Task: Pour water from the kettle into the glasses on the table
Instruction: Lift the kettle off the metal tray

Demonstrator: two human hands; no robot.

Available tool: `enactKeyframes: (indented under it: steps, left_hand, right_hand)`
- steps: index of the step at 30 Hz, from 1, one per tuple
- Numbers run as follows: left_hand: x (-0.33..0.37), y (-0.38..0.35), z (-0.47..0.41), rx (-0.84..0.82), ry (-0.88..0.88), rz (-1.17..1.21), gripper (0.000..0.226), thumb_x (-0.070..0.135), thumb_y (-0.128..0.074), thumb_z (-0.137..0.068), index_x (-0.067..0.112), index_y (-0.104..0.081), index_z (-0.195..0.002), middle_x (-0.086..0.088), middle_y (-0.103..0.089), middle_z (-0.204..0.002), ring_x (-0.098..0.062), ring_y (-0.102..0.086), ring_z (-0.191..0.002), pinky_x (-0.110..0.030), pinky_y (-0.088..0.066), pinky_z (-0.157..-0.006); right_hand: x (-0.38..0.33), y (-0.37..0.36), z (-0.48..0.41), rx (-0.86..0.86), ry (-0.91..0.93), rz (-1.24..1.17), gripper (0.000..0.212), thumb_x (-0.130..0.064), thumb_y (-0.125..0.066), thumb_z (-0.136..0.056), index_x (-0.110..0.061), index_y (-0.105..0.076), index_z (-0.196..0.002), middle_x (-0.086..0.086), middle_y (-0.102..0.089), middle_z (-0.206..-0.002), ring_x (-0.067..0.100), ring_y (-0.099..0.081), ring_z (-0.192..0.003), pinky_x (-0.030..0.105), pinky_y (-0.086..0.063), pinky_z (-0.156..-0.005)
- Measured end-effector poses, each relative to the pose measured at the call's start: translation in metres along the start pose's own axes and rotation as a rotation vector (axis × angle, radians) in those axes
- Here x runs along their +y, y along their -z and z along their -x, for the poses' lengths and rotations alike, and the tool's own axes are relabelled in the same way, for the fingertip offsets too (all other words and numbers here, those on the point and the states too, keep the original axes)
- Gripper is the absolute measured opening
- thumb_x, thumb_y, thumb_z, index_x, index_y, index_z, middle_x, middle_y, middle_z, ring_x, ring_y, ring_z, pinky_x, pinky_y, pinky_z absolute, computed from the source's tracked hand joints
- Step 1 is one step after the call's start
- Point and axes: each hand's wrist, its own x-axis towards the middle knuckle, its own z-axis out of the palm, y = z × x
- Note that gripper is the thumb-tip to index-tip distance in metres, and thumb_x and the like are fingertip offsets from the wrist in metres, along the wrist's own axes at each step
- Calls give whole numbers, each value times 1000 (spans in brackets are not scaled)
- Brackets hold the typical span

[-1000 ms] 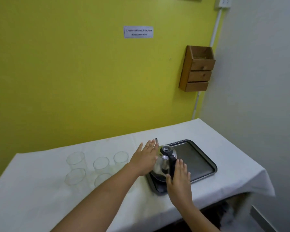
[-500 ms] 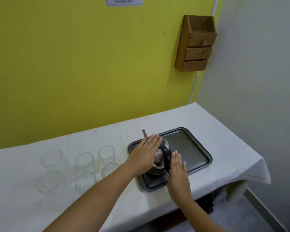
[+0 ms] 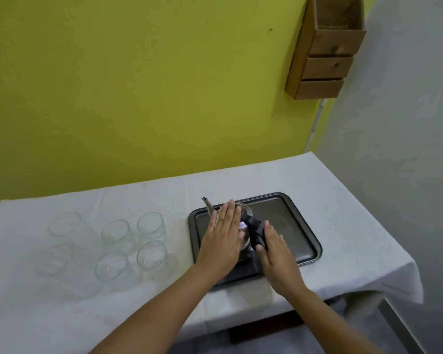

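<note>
A small glass kettle [image 3: 247, 212] with a black handle [image 3: 254, 229] and a thin spout [image 3: 207, 203] stands on a dark metal tray [image 3: 293, 226]. My left hand [image 3: 223, 238] lies flat over the kettle's lid and left side, fingers straight. My right hand [image 3: 276, 254] is flat against the right of the handle, fingers extended and not curled around it. Several empty clear glasses stand in two rows left of the tray, the nearest being one glass [image 3: 150, 224] and another [image 3: 152, 256]. The kettle's lower body is hidden by my hands.
The table wears a white cloth [image 3: 343, 200] that hangs over its right edge. A yellow wall runs behind and a grey wall to the right. A wooden drawer box [image 3: 325, 52] hangs on the wall above the table's far right corner.
My view has tilted down and moved closer to the table. My left hand has slid further over the kettle's top, and my right hand has come up against the handle.
</note>
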Motion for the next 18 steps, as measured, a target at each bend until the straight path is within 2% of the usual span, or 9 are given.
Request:
enactKeyframes:
  steps: [2, 4, 5, 7, 9, 12, 15, 18]
  left_hand:
    - [2, 1, 0, -6, -2, -16, 56, 32, -22, -97, 3, -23, -144, -15, -23, -153, -28, -20, -142, -39, -7, -112]
    - [3, 2, 1, -11, -3, -8, 54, 32, -16, -99, 3, -22, -144, -15, -26, -153, -27, -22, -141, -38, -7, -113]
    - [3, 3, 1, -10, 0, -3, 54, 32, -13, -100, 3, -23, -144, -14, -27, -152, -27, -23, -141, -38, -8, -113]
    - [3, 4, 0, -9, 5, 2, 53, 31, -18, -99, 3, -26, -143, -13, -30, -151, -26, -26, -140, -38, -13, -111]
    - [4, 5, 1, -9, 14, 5, 53, 30, -25, -96, 3, -29, -143, -13, -32, -150, -26, -28, -139, -38, -15, -111]
    - [2, 6, 2, -14, 14, 12, 54, 30, -27, -96, 5, -28, -144, -12, -30, -152, -24, -26, -140, -36, -14, -111]
    - [-4, 8, 3, -41, -16, -24, 55, 30, -28, -96, 7, -24, -145, -10, -27, -153, -23, -24, -141, -38, -16, -112]
    - [-7, 10, 0, -55, -12, -51, 56, 31, -27, -96, 8, -20, -146, -10, -24, -154, -22, -21, -142, -41, -17, -114]
  right_hand:
    - [-16, 13, -1, 23, -139, -289, 47, -37, -42, -101, -20, -44, -146, -15, -45, -144, 0, -40, -132, 26, -34, -109]
    - [-27, 22, -6, 94, -238, -547, 31, -35, -47, -100, -24, -70, -117, -16, -71, -112, -4, -61, -106, 21, -47, -88]
    - [-30, 25, -10, 118, -279, -611, 28, -35, -49, -99, -22, -74, -100, -15, -74, -92, -4, -64, -89, 18, -48, -78]
    - [-30, 27, -19, 114, -334, -657, 31, -33, -51, -98, -15, -67, -78, -11, -66, -68, -4, -59, -65, 13, -44, -63]
    - [-30, 25, -26, 62, -353, -682, 38, -35, -54, -97, -10, -58, -68, -6, -57, -62, 1, -51, -55, 14, -40, -56]
    - [-28, 23, -31, -7, -403, -801, 41, -36, -57, -95, -5, -53, -68, 8, -49, -64, 10, -44, -54, 16, -39, -52]
    - [-27, 23, -34, -30, -446, -938, 37, -36, -62, -92, -5, -55, -72, 10, -44, -67, 13, -41, -55, 19, -37, -51]
    - [-30, 20, -39, 20, -479, -1048, 37, -31, -67, -89, 4, -61, -78, 9, -42, -66, 14, -40, -56, 20, -36, -51]
